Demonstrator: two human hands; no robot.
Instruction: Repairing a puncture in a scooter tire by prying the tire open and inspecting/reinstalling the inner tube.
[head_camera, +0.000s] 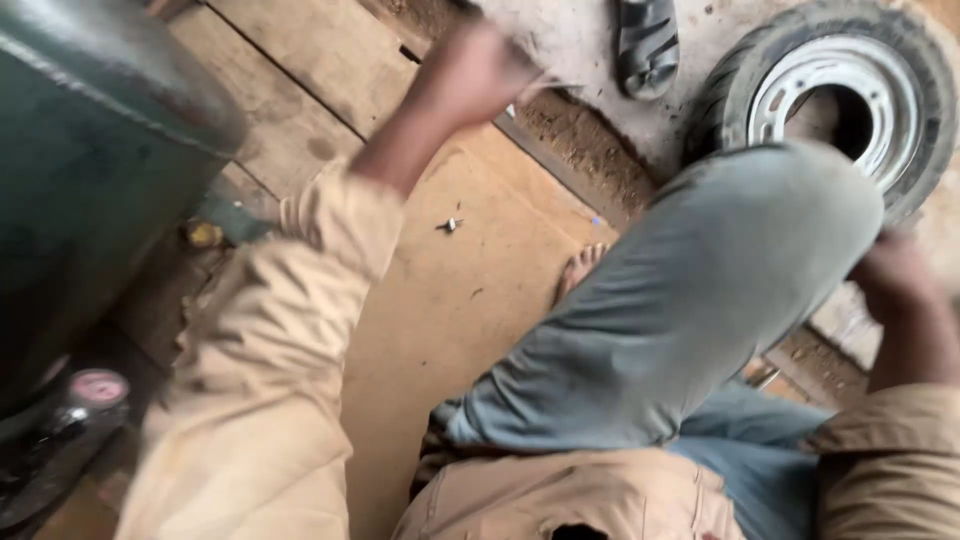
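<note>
- Tan sleeves (250, 400) and grey trouser knee (700, 290) sit nearest the lens.
- Right hand (895, 275): behind the knee, at the lower edge of the tyre (740, 70); blurred, so grip state cannot be told.
- Left hand (480, 70): raised over the board (450, 290), fingers curled in; contents unclear from blur.
- Small screw (450, 225): on the board, below the left hand.
- Sandal (648, 45): right of the left hand, on the ground.

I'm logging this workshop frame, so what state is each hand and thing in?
Left hand: raised, blurred, grip unclear.
Right hand: low beside the raised knee, at the tyre's edge, grip unclear.
Small tyre: on its rim, lying flat on the ground.
Sandal: lying on the ground, unworn.
Small metal part: loose on the wooden board.
</note>
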